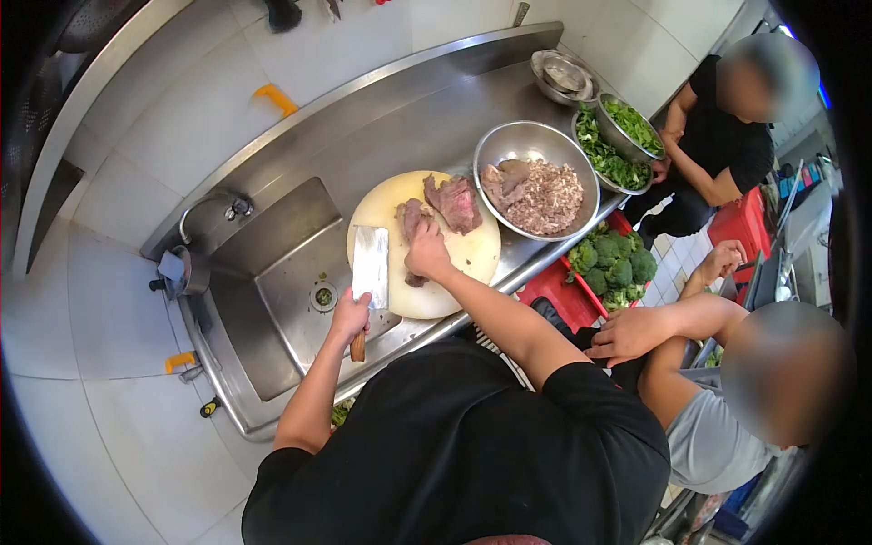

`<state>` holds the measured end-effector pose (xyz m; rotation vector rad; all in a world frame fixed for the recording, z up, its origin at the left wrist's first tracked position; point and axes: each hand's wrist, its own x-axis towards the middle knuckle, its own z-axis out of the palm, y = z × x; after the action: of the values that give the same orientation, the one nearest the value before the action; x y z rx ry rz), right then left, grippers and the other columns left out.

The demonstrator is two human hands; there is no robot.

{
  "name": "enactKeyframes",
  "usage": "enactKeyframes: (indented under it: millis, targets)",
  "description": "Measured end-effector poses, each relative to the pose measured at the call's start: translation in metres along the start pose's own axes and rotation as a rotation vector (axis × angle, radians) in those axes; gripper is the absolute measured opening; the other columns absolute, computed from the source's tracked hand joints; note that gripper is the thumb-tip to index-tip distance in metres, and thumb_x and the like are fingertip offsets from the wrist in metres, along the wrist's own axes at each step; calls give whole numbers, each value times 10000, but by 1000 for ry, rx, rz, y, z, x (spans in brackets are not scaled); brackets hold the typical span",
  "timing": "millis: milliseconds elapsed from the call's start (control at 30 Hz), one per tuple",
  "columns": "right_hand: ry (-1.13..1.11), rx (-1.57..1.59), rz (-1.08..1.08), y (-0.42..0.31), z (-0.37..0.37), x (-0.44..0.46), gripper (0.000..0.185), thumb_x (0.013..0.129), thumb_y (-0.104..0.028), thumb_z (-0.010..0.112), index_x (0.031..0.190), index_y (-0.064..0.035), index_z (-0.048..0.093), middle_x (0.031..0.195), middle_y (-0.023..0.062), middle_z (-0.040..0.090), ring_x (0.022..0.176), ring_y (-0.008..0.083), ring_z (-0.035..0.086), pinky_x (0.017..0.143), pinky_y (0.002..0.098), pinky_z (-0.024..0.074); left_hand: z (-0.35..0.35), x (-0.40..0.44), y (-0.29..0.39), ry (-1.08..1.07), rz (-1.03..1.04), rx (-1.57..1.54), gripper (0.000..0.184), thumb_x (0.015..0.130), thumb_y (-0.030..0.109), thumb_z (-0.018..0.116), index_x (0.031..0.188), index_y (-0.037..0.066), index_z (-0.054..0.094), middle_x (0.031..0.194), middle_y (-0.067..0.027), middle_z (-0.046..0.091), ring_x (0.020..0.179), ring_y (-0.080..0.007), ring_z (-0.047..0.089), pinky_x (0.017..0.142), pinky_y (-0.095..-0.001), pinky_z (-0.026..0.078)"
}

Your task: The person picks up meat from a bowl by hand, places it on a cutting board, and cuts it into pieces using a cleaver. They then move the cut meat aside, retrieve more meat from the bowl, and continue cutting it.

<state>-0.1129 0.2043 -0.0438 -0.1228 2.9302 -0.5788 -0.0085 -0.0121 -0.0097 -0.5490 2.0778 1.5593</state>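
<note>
My left hand (352, 316) is closed around the wooden handle of a cleaver (370, 263). Its broad steel blade lies over the left part of a round, cream-coloured cutting board (477, 263). Near the board's middle, the fingers of my right hand (427, 253) curl onto a piece of brownish meat (411, 218), just right of the blade. Beyond these fingers rests a larger chunk of reddish meat (457, 204). A smaller bit of meat (416, 280) pokes out below my right hand. My fingertips are partly hidden against the meat.
A steel bowl (486, 145) with chopped meat stands right of the board. Bowls of leafy greens (595, 145) sit farther right. The sink (282, 263) is at left. Broccoli (618, 263) fills a red crate below the counter. Two people (718, 159) are close by on the right.
</note>
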Motion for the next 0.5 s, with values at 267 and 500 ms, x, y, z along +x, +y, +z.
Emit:
enactKeyframes:
  millis: [267,500]
  targets:
    - [-108,151,135,-21,-22,-57,904,860,-317,690,1485,196,284,1447,357,424,1347,513,406,1161,533,378,-15,-8,-5,-3,49,-60,268,1070,196,550,1266,17,516,633,-48,540,411,-156,503,364,-350,441]
    - [328,286,-134,4,6,-83,782,1007,-382,585,1563,90,302,1610,318,322,1494,512,287,1246,539,246,-20,-1,10,-117,-5,-184,263,1066,194,546,1258,17,516,674,-60,550,410,-149,485,357,-344,433]
